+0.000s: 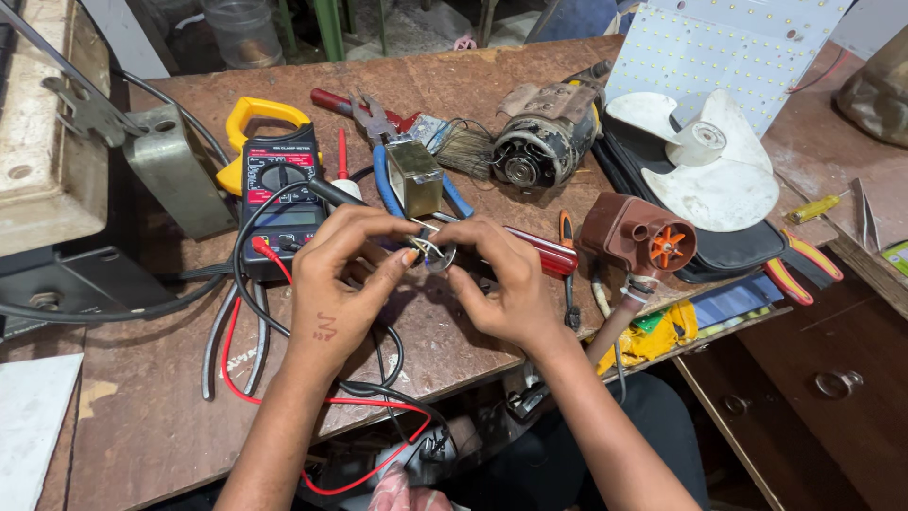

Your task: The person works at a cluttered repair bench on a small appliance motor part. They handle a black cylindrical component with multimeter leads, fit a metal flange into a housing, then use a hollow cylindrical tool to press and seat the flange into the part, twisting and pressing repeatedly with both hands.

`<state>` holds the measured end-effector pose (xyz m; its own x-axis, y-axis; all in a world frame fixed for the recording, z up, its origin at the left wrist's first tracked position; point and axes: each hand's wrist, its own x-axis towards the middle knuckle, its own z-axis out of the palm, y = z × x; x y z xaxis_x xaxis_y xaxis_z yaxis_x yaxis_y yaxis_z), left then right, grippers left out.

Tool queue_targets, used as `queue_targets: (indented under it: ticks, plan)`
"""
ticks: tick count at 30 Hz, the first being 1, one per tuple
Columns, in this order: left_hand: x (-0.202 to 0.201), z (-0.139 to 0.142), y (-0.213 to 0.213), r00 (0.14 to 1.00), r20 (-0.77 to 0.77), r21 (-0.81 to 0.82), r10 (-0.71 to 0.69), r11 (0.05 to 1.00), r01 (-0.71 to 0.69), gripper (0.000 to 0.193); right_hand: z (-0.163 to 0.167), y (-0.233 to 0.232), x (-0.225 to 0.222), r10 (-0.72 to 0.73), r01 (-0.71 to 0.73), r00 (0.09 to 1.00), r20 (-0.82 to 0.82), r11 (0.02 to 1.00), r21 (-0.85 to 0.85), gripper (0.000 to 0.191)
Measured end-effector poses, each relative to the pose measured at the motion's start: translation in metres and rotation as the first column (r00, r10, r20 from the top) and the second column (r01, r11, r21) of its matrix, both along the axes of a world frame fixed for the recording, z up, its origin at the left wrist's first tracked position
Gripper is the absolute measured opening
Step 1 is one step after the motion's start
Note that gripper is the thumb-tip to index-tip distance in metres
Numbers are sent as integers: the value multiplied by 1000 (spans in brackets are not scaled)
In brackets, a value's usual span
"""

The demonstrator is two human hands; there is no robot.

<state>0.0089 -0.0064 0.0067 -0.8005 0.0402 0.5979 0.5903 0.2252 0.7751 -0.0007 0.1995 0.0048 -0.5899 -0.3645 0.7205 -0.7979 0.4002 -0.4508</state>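
Between my two hands, just above the tabletop (151, 416), sits a small round metal part (437, 255) with thin pale wires rising from it. My left hand (345, 284) has its grip clamped on the part's near-left edge, thumb and forefinger pinched; my right hand (501, 284) has its grip closed on the opposite side. Just beyond my fingers stands a small brass-coloured transformer (414, 177). Left of my left hand lies a clamp meter (281, 185), its red and black leads (248, 312) running under my wrist.
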Motion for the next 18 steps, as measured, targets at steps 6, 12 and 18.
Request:
queue_targets:
  ticks: [6, 12, 18]
  plan:
    - [-1, -6, -2, 1000, 3, 5, -27, 1000, 27, 17, 2, 3, 2, 56, -53, 994, 97, 998, -32, 31]
    - [3, -4, -5, 995, -17, -36, -101, 994, 100, 17, 2, 3, -7, 117, -100, 979, 166, 989, -110, 32]
    - [3, 0, -5, 991, 30, -54, -128, 990, 129, 18, 3, 1, -8, 77, -69, 990, 115, 995, -69, 16]
